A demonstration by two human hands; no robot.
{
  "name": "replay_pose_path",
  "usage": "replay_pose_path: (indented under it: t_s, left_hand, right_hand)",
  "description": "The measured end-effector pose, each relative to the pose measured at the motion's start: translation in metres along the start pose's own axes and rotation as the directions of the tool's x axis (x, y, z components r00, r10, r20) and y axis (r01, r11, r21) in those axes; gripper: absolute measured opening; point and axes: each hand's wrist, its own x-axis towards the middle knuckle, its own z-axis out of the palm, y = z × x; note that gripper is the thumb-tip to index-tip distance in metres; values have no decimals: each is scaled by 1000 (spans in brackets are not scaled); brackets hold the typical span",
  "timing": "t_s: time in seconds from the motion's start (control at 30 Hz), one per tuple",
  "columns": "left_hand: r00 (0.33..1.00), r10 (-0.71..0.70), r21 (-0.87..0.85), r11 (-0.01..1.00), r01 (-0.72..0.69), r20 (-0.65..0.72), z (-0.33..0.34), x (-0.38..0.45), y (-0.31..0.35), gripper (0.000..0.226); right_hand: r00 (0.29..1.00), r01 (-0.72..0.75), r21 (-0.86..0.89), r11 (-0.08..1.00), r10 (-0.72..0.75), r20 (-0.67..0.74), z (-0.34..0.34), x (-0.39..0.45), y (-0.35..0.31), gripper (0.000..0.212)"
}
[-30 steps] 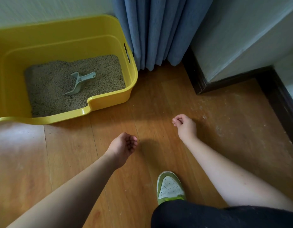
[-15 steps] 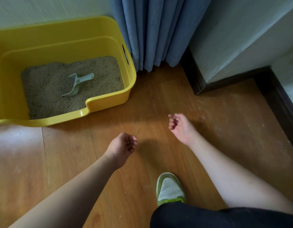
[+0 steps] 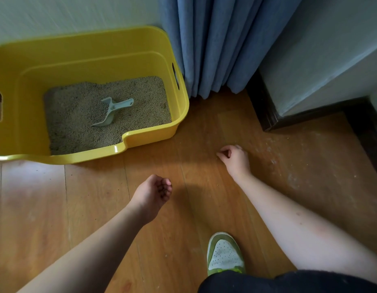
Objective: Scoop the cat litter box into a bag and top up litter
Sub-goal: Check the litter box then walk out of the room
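One wooden floor (image 3: 204, 134) fills the view, with one blue curtain (image 3: 215, 45) hanging at the top. One yellow box (image 3: 98, 43) sits on the floor at upper left, just beside the curtain. It holds one bed of litter (image 3: 145, 106) and one pale scoop (image 3: 111, 112), which lies on the litter untouched. Two bare hands hover over the floor, well apart from the box. The left hand (image 3: 152, 192) is cupped, fingers loosely curled, gripping nothing. The right hand (image 3: 234, 157) is low near the boards, fingertips curled together; whether it pinches a stray grain cannot be told. One green shoe (image 3: 224, 254) shows below. No bag or litter supply is in view, so scooping and topping up both seem yet to be done
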Motion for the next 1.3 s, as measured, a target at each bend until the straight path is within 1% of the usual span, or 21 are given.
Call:
replay_pose_path:
  t_s: [0.17, 0.23, 0.27, 0.3, 0.33, 0.37, 0.4, 0.43, 0.6, 0.67, 0.73, 0.83, 0.87, 0.9, 0.93, 0.97, 1.0, 1.03, 1.07, 1.13, 1.3]
  left_hand:
    - [1000, 10, -7, 1000, -10, 9, -2, 0, 2, 27]
    - [1000, 11, -11, 1000, -11, 8, -1, 1, 3, 27]
    - [1000, 11, -12, 1000, -11, 8, -1, 2, 3, 27]
    - [1000, 10, -14, 1000, -10, 9, 0, 3, 3, 27]
    - [1000, 9, -17, 1000, -8, 8, 1, 4, 2, 27]
    - [1000, 7, -17, 1000, -7, 9, 2, 4, 1, 27]
    - [1000, 6, -11, 1000, -6, 14, 4, 4, 0, 27]
    - [1000, 5, -2, 1000, -5, 27, 6, 4, -2, 27]
    - [991, -3, 55, 998, -4, 133, 11, 1, -4, 27]
    - [989, 1, 69, 998, -11, 147, 9, -1, -5, 28]
    - [991, 9, 72, 997, -19, 136, 6, -1, -5, 28]
    - [993, 11, 64, 998, -18, 116, 2, 0, -3, 29]
    - [994, 12, 57, 998, -18, 110, 1, 1, -3, 29]
    - [994, 13, 50, 999, -19, 105, 0, 1, -2, 29]
    - [995, 14, 44, 999, -18, 100, -1, 1, -2, 29]
    - [995, 15, 40, 999, -18, 95, -1, 1, -2, 29]
    - [996, 16, 39, 999, -20, 90, -2, 1, -1, 29]
    - [996, 19, 40, 999, -23, 87, -3, 0, -1, 29]
    - [996, 22, 38, 999, -25, 85, -3, 0, -1, 29]
    - [996, 28, 28, 999, -31, 82, -6, 1, 1, 28]
    - [997, 24, 2, 1000, -24, 75, -11, 4, 5, 28]
  right_hand:
    - [1000, 7, -29, 1000, -7, -2, 1, 2, -1, 20]
    - [996, -90, 138, 986, 90, 4, -4, 3, -8, 25]
    - [979, -198, 321, 926, 201, 25, -9, 4, -13, 28]
    - [941, -323, 557, 765, 324, 100, -13, 4, -17, 30]
    - [892, -412, 759, 504, 395, 221, -18, 3, -21, 26]
    - [858, -436, 865, 247, 406, 316, -21, 3, -22, 18]
    - [847, -426, 901, 80, 386, 366, -25, 1, -22, 10]
    - [851, -411, 912, -2, 359, 384, -26, -2, -20, 14]
    - [891, -369, 908, -198, 201, 406, -21, -9, -11, 19]
    - [891, -387, 896, -217, 163, 424, -19, -11, -9, 18]
    - [868, -429, 879, -211, 173, 465, -16, -12, -8, 18]
    - [829, -463, 866, -189, 252, 499, -16, -8, -4, 23]
    - [818, -479, 866, -148, 284, 501, -15, -5, -3, 28]
    - [813, -496, 867, -50, 322, 484, -15, -2, -4, 32]
    - [822, -510, 848, 144, 372, 431, -17, 1, -6, 35]
    - [850, -502, 762, 410, 399, 345, -17, 3, -7, 36]
    - [890, -449, 614, 649, 383, 247, -17, 6, -9, 36]
    - [931, -364, 464, 808, 320, 173, -15, 8, -9, 37]
    - [959, -282, 369, 886, 249, 135, -12, 11, -9, 39]
    - [978, -203, 310, 929, 180, 102, -9, 16, -9, 41]
    - [1000, 2, 107, 994, -2, 1, 3, 25, -11, 28]
